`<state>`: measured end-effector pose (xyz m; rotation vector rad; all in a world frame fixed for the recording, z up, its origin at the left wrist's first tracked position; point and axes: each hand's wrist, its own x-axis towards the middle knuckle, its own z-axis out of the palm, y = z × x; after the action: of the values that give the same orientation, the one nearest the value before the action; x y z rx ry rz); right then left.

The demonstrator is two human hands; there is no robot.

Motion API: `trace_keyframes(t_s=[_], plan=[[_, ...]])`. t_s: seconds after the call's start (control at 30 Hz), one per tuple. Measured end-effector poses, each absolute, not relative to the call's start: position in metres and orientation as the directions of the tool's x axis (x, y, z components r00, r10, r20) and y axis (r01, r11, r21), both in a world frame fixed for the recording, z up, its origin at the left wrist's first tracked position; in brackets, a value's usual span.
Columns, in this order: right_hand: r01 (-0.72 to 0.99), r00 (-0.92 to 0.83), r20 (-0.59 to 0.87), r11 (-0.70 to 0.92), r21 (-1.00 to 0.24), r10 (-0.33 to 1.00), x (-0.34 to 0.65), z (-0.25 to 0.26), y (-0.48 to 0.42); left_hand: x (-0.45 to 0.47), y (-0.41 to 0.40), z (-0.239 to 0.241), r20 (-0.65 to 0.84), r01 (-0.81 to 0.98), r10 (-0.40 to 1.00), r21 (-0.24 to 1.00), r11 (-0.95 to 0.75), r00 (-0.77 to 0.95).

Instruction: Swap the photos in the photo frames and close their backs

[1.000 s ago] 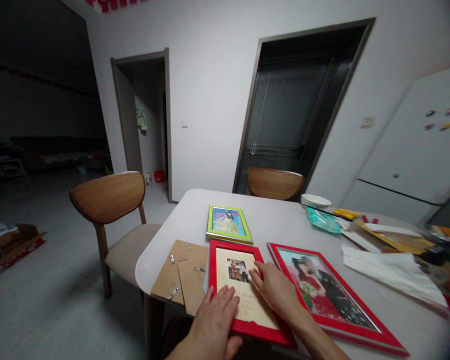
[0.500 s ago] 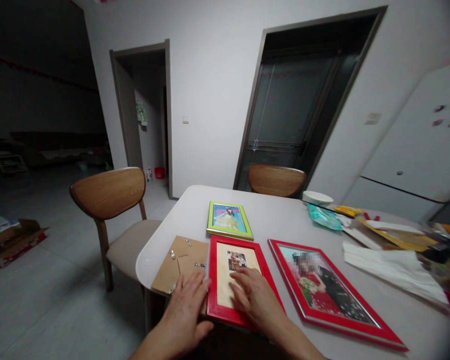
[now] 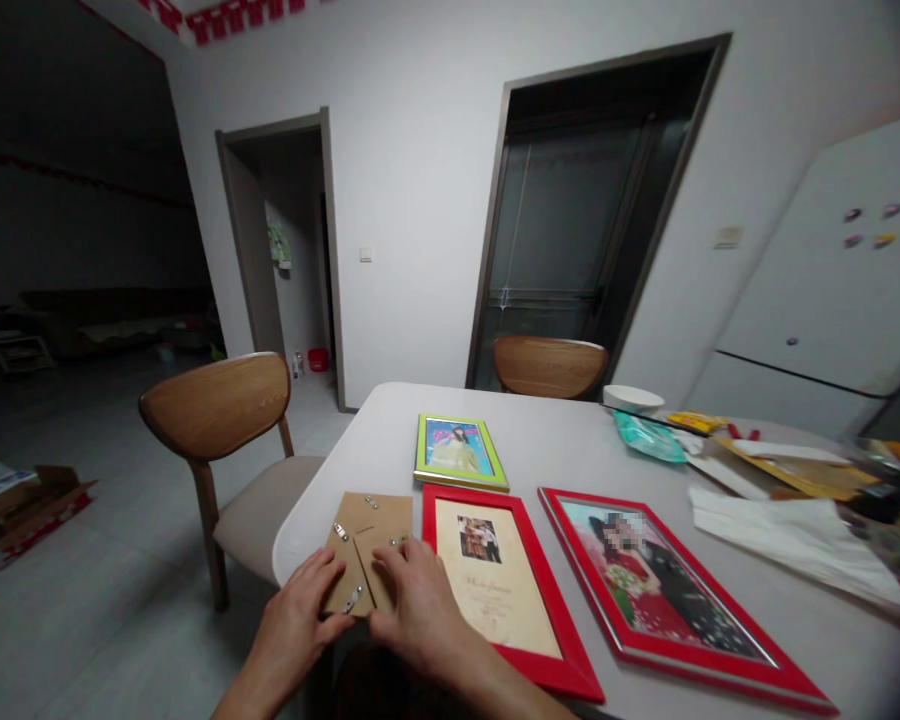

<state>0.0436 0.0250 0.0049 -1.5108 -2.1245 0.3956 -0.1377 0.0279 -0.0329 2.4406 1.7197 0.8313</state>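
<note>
My left hand [image 3: 296, 615] and my right hand [image 3: 414, 602] both rest on the near end of a brown backing board [image 3: 367, 535] with metal clips, at the table's near left corner. The left hand's fingers curl round the board's near left edge. The right hand's fingers lie flat on its right half. Just to the right lies a red picture frame [image 3: 547, 610] with a cream sheet and a small photo in it. A larger red frame [image 3: 667, 595] with a photo lies further right. A green frame [image 3: 457, 450] lies behind them.
The white table [image 3: 547, 440] carries a white bowl [image 3: 631, 399], a teal packet [image 3: 649, 438], papers and white tissue [image 3: 787, 535] at the right. Wooden chairs stand at the left [image 3: 217, 405] and far side [image 3: 549, 365]. A cardboard box [image 3: 22, 505] lies on the floor.
Both hands have moved left, off the small red frame and onto the brown backing board. The frame's cream sheet and photo are now uncovered.
</note>
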Motion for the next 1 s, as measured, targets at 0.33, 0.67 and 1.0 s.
trace_keyframes(t_s=[0.33, 0.67, 1.0], plan=[[0.713, -0.153, 0.160, 0.221, -0.666, 0.975, 0.154, 0.025, -0.006, -0.049, 0.008, 0.009, 0.388, 0.656, 0.787, 0.438, -0.615, 0.479], [0.861, -0.147, 0.233, 0.240, -0.448, 0.961, 0.190, -0.016, 0.000, -0.014, 0.015, -0.010, 0.255, 0.691, 0.799, 0.403, -0.600, 0.545], [0.882, -0.194, 0.307, 0.303, -0.360, 0.932, 0.189, -0.020, 0.000, -0.016, 0.007, -0.010, 0.194, 0.658, 0.769, 0.417, -0.627, 0.610]])
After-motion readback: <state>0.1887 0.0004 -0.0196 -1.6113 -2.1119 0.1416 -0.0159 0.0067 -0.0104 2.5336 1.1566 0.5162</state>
